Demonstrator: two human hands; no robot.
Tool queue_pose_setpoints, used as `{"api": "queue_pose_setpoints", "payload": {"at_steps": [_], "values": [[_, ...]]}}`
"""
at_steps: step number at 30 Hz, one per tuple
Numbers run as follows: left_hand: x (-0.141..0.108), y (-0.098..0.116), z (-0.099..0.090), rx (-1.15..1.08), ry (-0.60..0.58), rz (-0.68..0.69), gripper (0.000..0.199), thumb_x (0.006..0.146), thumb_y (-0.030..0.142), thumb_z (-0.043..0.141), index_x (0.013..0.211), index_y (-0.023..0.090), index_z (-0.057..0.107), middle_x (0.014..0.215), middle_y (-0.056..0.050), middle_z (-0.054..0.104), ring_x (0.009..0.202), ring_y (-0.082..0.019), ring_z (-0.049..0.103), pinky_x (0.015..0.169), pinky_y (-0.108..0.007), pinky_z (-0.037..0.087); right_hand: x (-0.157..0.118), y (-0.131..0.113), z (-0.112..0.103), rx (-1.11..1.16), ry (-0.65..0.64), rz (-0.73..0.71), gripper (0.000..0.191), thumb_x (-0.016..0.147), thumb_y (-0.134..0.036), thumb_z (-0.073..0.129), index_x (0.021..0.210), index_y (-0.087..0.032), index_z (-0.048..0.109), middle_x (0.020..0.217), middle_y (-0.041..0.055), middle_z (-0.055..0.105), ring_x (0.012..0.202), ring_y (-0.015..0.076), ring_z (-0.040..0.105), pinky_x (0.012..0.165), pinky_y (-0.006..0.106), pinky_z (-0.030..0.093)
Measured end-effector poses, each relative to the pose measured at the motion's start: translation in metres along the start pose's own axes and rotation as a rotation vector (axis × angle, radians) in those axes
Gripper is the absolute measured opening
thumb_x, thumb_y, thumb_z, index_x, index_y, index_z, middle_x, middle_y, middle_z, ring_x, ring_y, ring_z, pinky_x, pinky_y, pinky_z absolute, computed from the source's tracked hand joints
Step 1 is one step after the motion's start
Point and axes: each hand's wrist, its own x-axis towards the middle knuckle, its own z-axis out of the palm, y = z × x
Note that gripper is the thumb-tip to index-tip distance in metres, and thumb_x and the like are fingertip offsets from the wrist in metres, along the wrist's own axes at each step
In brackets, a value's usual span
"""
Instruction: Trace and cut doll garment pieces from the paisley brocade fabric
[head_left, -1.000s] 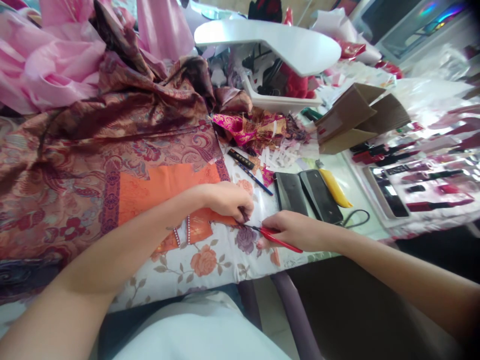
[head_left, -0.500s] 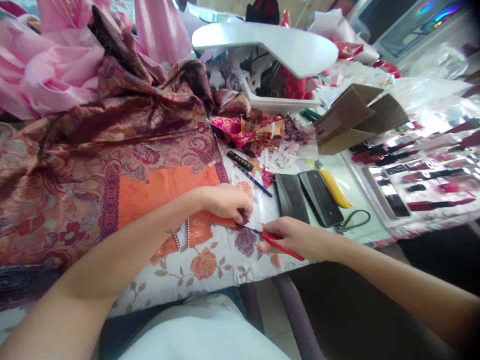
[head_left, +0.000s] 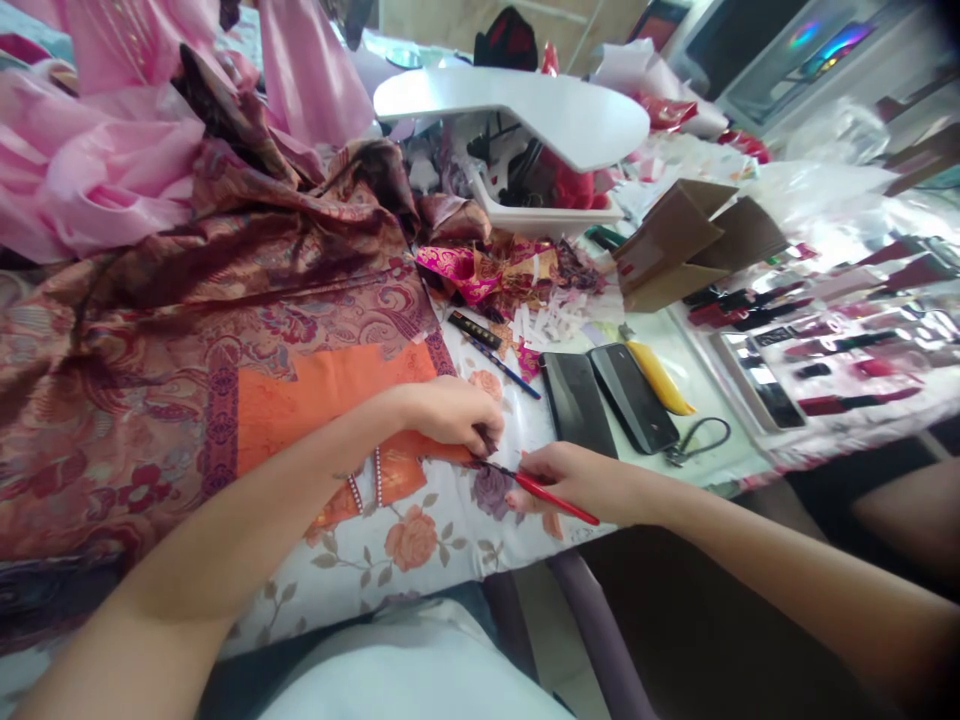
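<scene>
My left hand [head_left: 457, 412] is closed on the edge of a piece of orange fabric [head_left: 337, 375], its fingers pinched together at the cloth's right end. Red-handled scissors [head_left: 551, 498] are in my right hand [head_left: 566, 475], with the fingers wrapped round the handles. The blades point left and meet the cloth just below my left fingertips; whether they are parted is too small to tell. Part of the orange fabric lies under my left forearm. Two strips of white beads [head_left: 378, 475] lie by its lower edge. A large patterned brocade cloth [head_left: 135, 400] spreads out beneath it.
Right of my hands lie a black wallet [head_left: 576, 400], a dark phone [head_left: 634, 398] and a yellow pouch [head_left: 658, 378]. Behind them stand an open cardboard box [head_left: 667, 245] and a white lidded bin [head_left: 517, 105]. Fabric scraps [head_left: 480, 275] and a pencil [head_left: 502, 365] lie nearer. A person's bare limb shows far right.
The view has shifted slightly, so the far objects sit lower and further left. The scissors look narrower, their handles closer together. Both hands keep their places at the cloth's edge.
</scene>
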Motion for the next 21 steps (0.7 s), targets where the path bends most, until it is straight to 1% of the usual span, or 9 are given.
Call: {"api": "queue_pose_setpoints", "payload": {"at_steps": [4, 8, 11, 15, 21], "values": [[0.0005, -0.0012, 0.0009, -0.011, 0.007, -0.001, 0.01, 0.08, 0.023, 0.064, 0.088, 0.022, 0.071, 0.093, 0.002, 0.07, 0.084, -0.013, 0.06, 0.06, -0.021, 0.033, 0.0004, -0.0031, -0.0025, 0.017, -0.027, -0.003, 0.046, 0.076, -0.061, 0.061, 0.069, -0.016, 0.053, 0.054, 0.0003, 0.059, 0.052, 0.0145, 0.055, 0.047, 0.022, 0.03], [-0.0001, -0.001, 0.0007, -0.006, 0.008, -0.008, 0.009, 0.08, 0.024, 0.064, 0.086, 0.023, 0.07, 0.092, 0.003, 0.07, 0.082, -0.013, 0.06, 0.058, -0.021, 0.032, 0.0014, -0.0023, -0.0013, -0.009, -0.023, -0.006, 0.047, 0.076, -0.062, 0.061, 0.069, -0.016, 0.053, 0.054, 0.0006, 0.059, 0.055, 0.0171, 0.059, 0.047, 0.023, 0.032], [-0.0005, -0.0001, -0.0001, -0.003, 0.007, -0.008, 0.009, 0.08, 0.023, 0.064, 0.087, 0.023, 0.07, 0.092, 0.003, 0.07, 0.081, -0.013, 0.06, 0.057, -0.021, 0.031, 0.0016, -0.0017, -0.0003, -0.013, -0.008, -0.02, 0.047, 0.076, -0.063, 0.06, 0.071, -0.016, 0.055, 0.054, 0.001, 0.06, 0.055, 0.0178, 0.06, 0.049, 0.023, 0.034], [-0.0003, -0.0001, 0.0001, -0.007, 0.009, 0.003, 0.009, 0.08, 0.023, 0.063, 0.085, 0.022, 0.07, 0.09, 0.003, 0.07, 0.081, -0.013, 0.059, 0.057, -0.022, 0.031, 0.0011, -0.0027, 0.0008, -0.021, 0.0, -0.012, 0.049, 0.076, -0.065, 0.058, 0.072, -0.016, 0.056, 0.052, 0.0009, 0.059, 0.053, 0.0173, 0.058, 0.048, 0.023, 0.034], [0.0, -0.0017, 0.0016, -0.024, 0.003, 0.0, 0.008, 0.079, 0.023, 0.063, 0.084, 0.023, 0.069, 0.09, 0.004, 0.07, 0.082, -0.013, 0.06, 0.057, -0.022, 0.031, 0.0033, 0.003, 0.0073, 0.06, 0.055, 0.008, 0.05, 0.072, -0.066, 0.062, 0.065, -0.018, 0.05, 0.051, -0.0022, 0.051, 0.053, 0.0177, 0.059, 0.047, 0.023, 0.034]]}}
